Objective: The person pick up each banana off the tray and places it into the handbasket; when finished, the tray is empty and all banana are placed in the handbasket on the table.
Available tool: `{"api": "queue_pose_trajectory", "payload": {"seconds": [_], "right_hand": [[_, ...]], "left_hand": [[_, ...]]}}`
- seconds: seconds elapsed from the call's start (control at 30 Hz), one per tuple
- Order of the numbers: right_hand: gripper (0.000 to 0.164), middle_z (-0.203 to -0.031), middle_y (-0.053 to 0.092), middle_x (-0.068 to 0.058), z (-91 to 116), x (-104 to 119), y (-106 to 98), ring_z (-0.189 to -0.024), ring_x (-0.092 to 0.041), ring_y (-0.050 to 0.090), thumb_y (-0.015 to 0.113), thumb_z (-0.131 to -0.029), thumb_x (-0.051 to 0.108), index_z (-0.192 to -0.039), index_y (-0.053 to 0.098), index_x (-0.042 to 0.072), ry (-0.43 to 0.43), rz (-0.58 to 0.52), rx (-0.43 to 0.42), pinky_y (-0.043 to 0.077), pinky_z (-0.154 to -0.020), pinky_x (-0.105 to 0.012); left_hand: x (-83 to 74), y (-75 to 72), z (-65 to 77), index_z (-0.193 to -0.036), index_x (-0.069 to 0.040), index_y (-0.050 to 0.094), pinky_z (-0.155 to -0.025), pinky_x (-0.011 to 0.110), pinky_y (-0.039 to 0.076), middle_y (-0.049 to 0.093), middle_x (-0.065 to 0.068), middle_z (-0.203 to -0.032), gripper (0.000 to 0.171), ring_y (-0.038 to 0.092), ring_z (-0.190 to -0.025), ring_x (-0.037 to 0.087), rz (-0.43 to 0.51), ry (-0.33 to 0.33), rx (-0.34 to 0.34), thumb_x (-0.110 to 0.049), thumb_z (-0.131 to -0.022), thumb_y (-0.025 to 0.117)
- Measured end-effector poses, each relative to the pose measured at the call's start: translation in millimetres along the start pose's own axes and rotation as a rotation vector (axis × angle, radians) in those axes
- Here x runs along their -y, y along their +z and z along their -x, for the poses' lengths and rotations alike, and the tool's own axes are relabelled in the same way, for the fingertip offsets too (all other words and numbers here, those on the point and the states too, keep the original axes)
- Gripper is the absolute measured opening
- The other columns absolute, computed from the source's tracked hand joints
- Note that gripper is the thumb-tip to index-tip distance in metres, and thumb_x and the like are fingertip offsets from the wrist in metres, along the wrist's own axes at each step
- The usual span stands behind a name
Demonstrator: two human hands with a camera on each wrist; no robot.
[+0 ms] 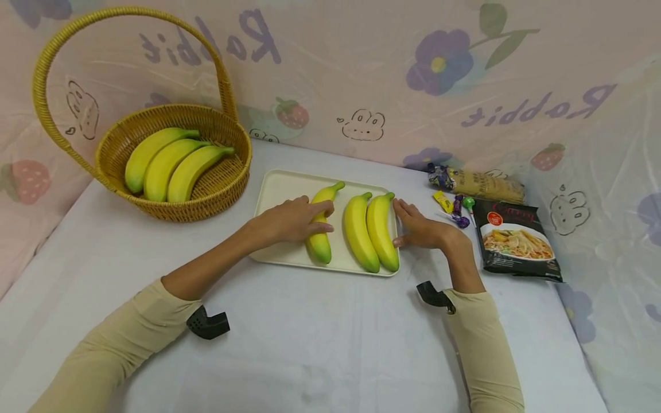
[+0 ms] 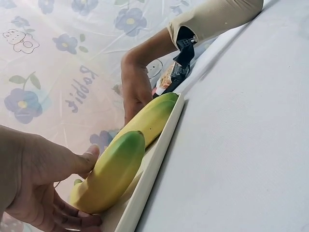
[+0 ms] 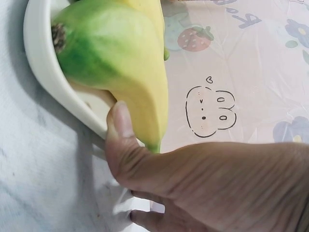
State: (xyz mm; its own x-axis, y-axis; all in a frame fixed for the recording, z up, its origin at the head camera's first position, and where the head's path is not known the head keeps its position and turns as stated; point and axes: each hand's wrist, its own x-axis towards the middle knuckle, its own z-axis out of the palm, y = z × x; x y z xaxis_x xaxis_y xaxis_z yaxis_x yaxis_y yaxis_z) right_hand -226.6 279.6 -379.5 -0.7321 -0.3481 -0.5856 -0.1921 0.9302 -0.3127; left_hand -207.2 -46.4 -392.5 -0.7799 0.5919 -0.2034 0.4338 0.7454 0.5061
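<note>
My left hand (image 1: 294,221) grips a yellow banana (image 1: 321,249) with a green tip, thumb on one side and fingers on the other. That banana is over the left half of a cream rectangular tray (image 1: 279,189). To its right, two more bananas, one (image 1: 360,232) and another (image 1: 383,232), lie side by side on the tray. My right hand (image 1: 420,229) rests at the tray's right edge with its fingers extended. In the right wrist view, the thumb (image 3: 120,128) overlaps the tray rim close to the outermost banana.
A wicker basket (image 1: 206,209) with a tall handle stands at the back left, with three bananas (image 1: 178,163) inside. At the right lie a black noodle packet (image 1: 516,241), a long tan packet (image 1: 482,183) and several small candies (image 1: 458,206). A printed curtain (image 1: 335,74) rises behind the table.
</note>
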Motion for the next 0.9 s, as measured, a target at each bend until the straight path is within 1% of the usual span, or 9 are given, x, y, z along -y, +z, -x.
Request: {"api": "queue_pose_trajectory", "payload": {"seconds": [0.13,0.3,0.4,0.47,0.53,0.63,0.7,0.8,0.9], "right_hand": [[0.102,-0.174,-0.015,-0.022,-1.6,-0.2,1.1,-0.161,-0.048,-0.012,0.065,-0.103,0.033,-0.167,-0.01,0.008,-0.002,0.005,0.001,0.002,-0.129,-0.066],[0.102,-0.174,-0.015,-0.023,0.2,-0.7,0.5,-0.161,-0.048,-0.012,0.065,-0.102,0.034,-0.167,-0.01,0.007,-0.008,0.0,-0.001,0.001,-0.128,-0.067],[0.103,-0.174,-0.016,-0.022,0.8,-1.3,0.3,-0.161,-0.048,-0.013,0.065,-0.103,0.034,-0.167,-0.011,0.007,-0.009,-0.002,0.003,0.001,-0.128,-0.067],[0.102,-0.174,-0.017,-0.022,1.0,-1.8,0.0,-0.161,-0.049,-0.013,0.065,-0.103,0.033,-0.167,-0.011,0.007,-0.011,0.0,0.0,0.001,-0.128,-0.067],[0.102,-0.174,-0.017,-0.022,0.9,-2.0,-0.1,-0.161,-0.048,-0.013,0.065,-0.103,0.032,-0.167,-0.011,0.007,-0.011,-0.001,-0.006,0.001,-0.129,-0.067],[0.102,-0.174,-0.017,-0.021,0.8,-2.3,0.0,-0.161,-0.048,-0.014,0.064,-0.103,0.031,-0.167,-0.011,0.008,-0.009,-0.006,-0.005,0.0,-0.128,-0.068],[0.102,-0.174,-0.018,-0.021,0.3,-2.1,0.3,-0.161,-0.047,-0.014,0.064,-0.103,0.032,-0.167,-0.012,0.009,-0.005,-0.009,0.002,0.0,-0.128,-0.067],[0.101,-0.174,-0.017,-0.021,-0.5,-1.7,0.1,-0.161,-0.047,-0.014,0.064,-0.104,0.032,-0.167,-0.012,0.009,-0.006,-0.003,0.004,0.0,-0.129,-0.067],[0.101,-0.174,-0.017,-0.022,-0.4,-1.2,1.4,-0.161,-0.048,-0.013,0.064,-0.104,0.032,-0.167,-0.011,0.008,-0.011,-0.005,0.002,0.0,-0.128,-0.068]], "left_hand": [[0.5,-1.3,-1.5,-0.131,-0.021,0.054,-0.07,0.032,0.042,0.058,0.01,-0.104,0.03,0.052,-0.093,0.026,0.039,-0.021,0.005,-0.039,-0.107,0.058],[0.8,-2.8,-2.6,-0.126,-0.022,0.048,-0.069,0.031,0.041,0.055,0.008,-0.097,0.027,0.052,-0.089,0.025,0.087,-0.022,-0.024,-0.031,-0.104,0.061],[-0.6,-6.0,-1.8,-0.125,-0.021,0.044,-0.067,0.029,0.044,0.055,0.008,-0.095,0.03,0.054,-0.084,0.024,0.146,-0.008,-0.049,-0.029,-0.102,0.063],[-2.2,-9.5,-0.5,-0.126,-0.018,0.041,-0.064,0.028,0.049,0.055,0.01,-0.096,0.035,0.059,-0.079,0.024,0.202,0.002,-0.073,-0.025,-0.099,0.063],[-3.9,-13.7,1.3,-0.127,-0.015,0.038,-0.062,0.028,0.051,0.055,0.011,-0.098,0.04,0.06,-0.076,0.023,0.237,0.005,-0.101,-0.023,-0.097,0.063],[-5.8,-19.3,4.9,-0.126,-0.012,0.034,-0.061,0.027,0.048,0.053,0.011,-0.099,0.045,0.057,-0.075,0.023,0.255,-0.014,-0.137,-0.025,-0.093,0.062],[-6.2,-22.3,7.4,-0.125,-0.011,0.032,-0.062,0.028,0.042,0.051,0.01,-0.098,0.048,0.054,-0.075,0.022,0.243,-0.035,-0.151,-0.029,-0.093,0.063],[-5.9,-26.0,10.2,-0.127,-0.012,0.03,-0.057,0.028,0.039,0.052,0.009,-0.092,0.051,0.052,-0.067,0.02,0.246,-0.053,-0.14,-0.032,-0.092,0.062],[-5.3,-27.2,12.1,-0.13,-0.012,0.029,-0.053,0.026,0.036,0.052,0.008,-0.083,0.054,0.05,-0.059,0.017,0.256,-0.052,-0.109,-0.035,-0.092,0.06]]}}
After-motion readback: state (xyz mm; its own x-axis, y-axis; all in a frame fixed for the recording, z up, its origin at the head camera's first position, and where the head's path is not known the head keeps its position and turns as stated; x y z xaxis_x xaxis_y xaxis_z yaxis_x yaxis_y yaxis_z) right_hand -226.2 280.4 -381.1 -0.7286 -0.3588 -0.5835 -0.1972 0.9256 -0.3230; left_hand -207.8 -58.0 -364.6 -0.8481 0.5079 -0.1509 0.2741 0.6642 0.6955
